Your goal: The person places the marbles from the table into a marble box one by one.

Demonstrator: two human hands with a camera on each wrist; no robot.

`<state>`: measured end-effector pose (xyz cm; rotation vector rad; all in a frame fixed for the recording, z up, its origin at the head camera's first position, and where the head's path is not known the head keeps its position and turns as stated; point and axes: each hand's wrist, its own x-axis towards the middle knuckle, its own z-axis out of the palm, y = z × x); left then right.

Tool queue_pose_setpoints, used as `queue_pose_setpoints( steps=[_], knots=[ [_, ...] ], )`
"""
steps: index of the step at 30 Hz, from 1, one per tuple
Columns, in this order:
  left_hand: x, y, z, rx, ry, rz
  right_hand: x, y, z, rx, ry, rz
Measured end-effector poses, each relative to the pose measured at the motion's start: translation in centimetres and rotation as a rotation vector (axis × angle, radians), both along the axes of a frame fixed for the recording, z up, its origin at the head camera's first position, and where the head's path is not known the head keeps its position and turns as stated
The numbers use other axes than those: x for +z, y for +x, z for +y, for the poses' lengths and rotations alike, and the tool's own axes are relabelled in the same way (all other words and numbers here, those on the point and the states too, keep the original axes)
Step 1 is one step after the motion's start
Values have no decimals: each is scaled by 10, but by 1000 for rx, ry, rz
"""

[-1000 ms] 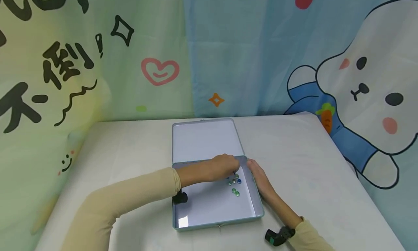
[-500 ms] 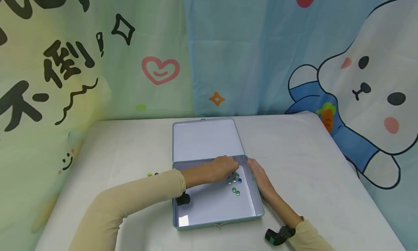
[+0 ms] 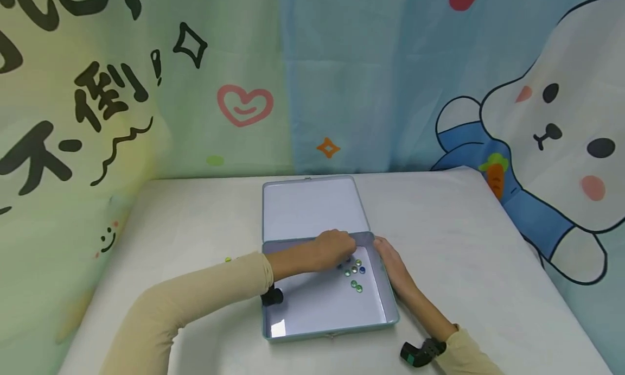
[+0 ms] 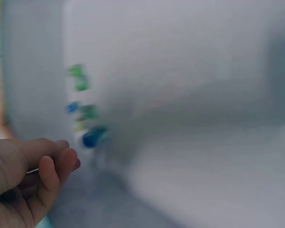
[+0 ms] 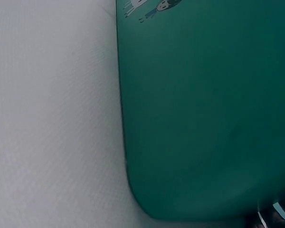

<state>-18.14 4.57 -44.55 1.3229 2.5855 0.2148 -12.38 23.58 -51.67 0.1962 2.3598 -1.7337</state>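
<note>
A shallow metal box (image 3: pixel 332 331) stands with its lid folded back; its green outer side (image 5: pixel 204 114) fills much of the right wrist view. Inside, near the right wall, lie several small glass marbles, green (image 3: pixel 359 288), blue (image 3: pixel 362 270) and clear. My left hand (image 3: pixel 334 250) hovers over the box's far right part, just beyond the marbles. In the left wrist view its fingers (image 4: pixel 48 173) are bent with their tips gathered; whether anything sits between them is hidden. Along the outer right wall, by the far corner, my right hand (image 3: pixel 394 264) rests against the box with fairly straight fingers.
The inside of the lid (image 3: pixel 312 209) lies toward the back of the white table (image 3: pixel 439 217). Left of the box, a small yellow-green piece (image 3: pixel 228 259) lies close to the left sleeve. A printed curtain (image 3: pixel 337 82) hangs behind the table.
My left forearm shifts slightly, and the yellow-green piece on the table shows from behind the sleeve. The head view drifts a little. My right hand stays at the box's wall.
</note>
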Motion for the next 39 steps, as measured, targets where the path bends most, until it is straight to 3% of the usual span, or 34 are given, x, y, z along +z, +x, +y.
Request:
queue_pose_setpoints(
  steps=[3,7,11,14,18,22,24,29,34,39],
  knots=[
    [24,-1,-20,45,70,-42,-1,0,1,-3,19,12],
    [53,-3,-69,129,194,-10,-2,-1,0,4,29,22],
    [59,-2,-124,259,305,19,-1,-2,-1,1,27,21],
    [50,4,-163,378,329,-7,0,-2,-2,2,21,22],
    [25,20,-209,527,327,-88,-1,-2,-3,6,22,18],
    [4,39,-238,614,347,-121,-2,-3,-3,4,22,9],
    [-3,47,-245,638,353,-120,-2,-3,-1,3,22,6],
    [-22,60,-250,633,320,-72,-2,-1,2,-5,45,6],
    [-36,63,-246,636,278,-51,0,-1,2,-10,44,18],
    [-42,65,-243,652,272,-69,1,-2,0,0,32,20]
  ],
)
